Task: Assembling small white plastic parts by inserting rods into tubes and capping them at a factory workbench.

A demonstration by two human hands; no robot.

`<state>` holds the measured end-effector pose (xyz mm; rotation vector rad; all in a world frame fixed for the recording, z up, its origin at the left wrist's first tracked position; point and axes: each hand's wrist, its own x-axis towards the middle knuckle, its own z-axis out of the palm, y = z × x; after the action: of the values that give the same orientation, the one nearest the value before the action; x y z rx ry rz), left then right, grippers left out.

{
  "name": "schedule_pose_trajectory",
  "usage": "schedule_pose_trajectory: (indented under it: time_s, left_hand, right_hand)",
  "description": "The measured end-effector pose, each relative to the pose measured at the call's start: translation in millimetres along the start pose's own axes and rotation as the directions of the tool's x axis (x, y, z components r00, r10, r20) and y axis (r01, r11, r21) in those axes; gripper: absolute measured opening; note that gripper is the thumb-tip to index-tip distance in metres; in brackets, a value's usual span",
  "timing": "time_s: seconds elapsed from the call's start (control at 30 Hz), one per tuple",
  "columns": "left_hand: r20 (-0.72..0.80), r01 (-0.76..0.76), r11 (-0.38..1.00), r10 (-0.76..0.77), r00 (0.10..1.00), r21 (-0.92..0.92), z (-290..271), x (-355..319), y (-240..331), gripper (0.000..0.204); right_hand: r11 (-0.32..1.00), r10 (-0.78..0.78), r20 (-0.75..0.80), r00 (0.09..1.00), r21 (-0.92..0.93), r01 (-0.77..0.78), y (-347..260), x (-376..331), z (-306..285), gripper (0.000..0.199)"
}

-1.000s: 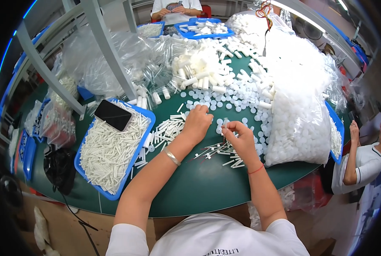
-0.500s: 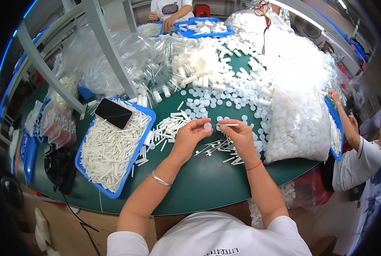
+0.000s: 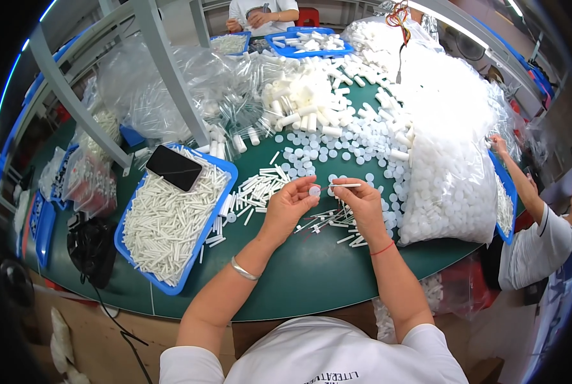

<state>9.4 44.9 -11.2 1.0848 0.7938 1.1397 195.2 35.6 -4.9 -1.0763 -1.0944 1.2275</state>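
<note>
My left hand [image 3: 287, 208] pinches a small translucent white disc [image 3: 314, 191] between thumb and fingers, its face turned up. Across a short gap, my right hand [image 3: 365, 208] grips a thin white stick [image 3: 346, 185] that lies nearly level. A fine dark tip seems to reach from the stick toward the disc; whether they touch I cannot tell. Below the hands lie several thin wire-like pieces [image 3: 318, 221] with white ends. Loose white sticks [image 3: 260, 189] are heaped beside my left hand, and many discs [image 3: 359, 152] are scattered beyond both hands.
A blue tray [image 3: 178, 289] of white sticks stands at left, a black phone [image 3: 173, 168] on it. A large clear bag [image 3: 449, 192] of discs bulges at right. White cylinders [image 3: 308, 105] are piled farther back; grey metal posts [image 3: 171, 70] rise at left. Co-workers sit across and at right.
Both hands keep their pinches on the disc and stick, nearly in place. The view has shifted slightly. The person across has raised a hand off the table.
</note>
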Motion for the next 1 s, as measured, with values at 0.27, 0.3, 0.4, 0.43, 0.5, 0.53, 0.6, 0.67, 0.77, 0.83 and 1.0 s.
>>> schedule_pose_trajectory:
  time_s: [0.27,0.3,0.4,0.43,0.5,0.53,0.6,0.67,0.77,0.83,1.0]
  left_hand:
    - [-0.030,0.044,0.997,-0.042,0.999,0.061,-5,0,-4,0.035]
    - [-0.011,0.057,0.998,-0.057,0.998,0.033,-5,0,-4,0.036]
    - [0.007,0.088,0.994,-0.088,0.996,-0.072,-1,0,-5,0.035]
    - [0.007,0.105,0.983,-0.105,0.994,-0.149,-1,-1,-5,0.034]
    - [0.007,0.157,0.976,-0.157,0.987,-0.152,-4,-1,-7,0.032]
    - [0.010,0.210,0.965,-0.211,0.977,-0.155,-5,0,-7,0.030]
    - [-0.007,0.206,0.965,-0.210,0.978,-0.159,-3,0,-8,0.028]
    - [-0.034,0.168,0.977,-0.174,0.984,-0.132,-3,-1,-9,0.026]
    - [-0.093,0.054,0.998,-0.058,0.994,-0.036,3,-1,-10,0.022]
    - [-0.118,-0.091,0.980,0.113,0.987,0.180,7,-1,-13,0.020]
    - [0.029,-0.408,0.731,0.470,0.882,0.547,13,0,-7,0.020]
  right_hand:
    - [0.940,-0.141,0.101,0.985,-0.297,0.165,-5,-4,2,0.014]
    - [0.940,-0.141,0.099,0.985,-0.298,0.165,-4,-5,3,0.014]
    - [0.897,-0.255,0.150,0.955,-0.332,0.291,0,-7,7,0.014]
    - [0.927,-0.188,0.137,0.973,-0.302,0.222,-1,-8,9,0.013]
    - [0.950,-0.121,0.129,0.984,-0.272,0.152,0,-9,12,0.014]
    - [0.972,-0.088,0.087,0.992,-0.210,0.105,1,-8,13,0.014]
    - [0.991,-0.049,0.031,0.998,-0.126,0.053,1,-8,16,0.015]
    - [0.989,-0.027,0.042,0.999,-0.145,0.033,2,-7,14,0.016]
    - [0.996,0.013,0.025,1.000,-0.084,-0.011,4,-7,16,0.019]
    - [0.999,0.036,0.003,0.999,0.004,-0.036,3,-9,20,0.018]
    - [0.979,0.147,0.038,0.988,0.136,-0.151,8,-4,14,0.017]
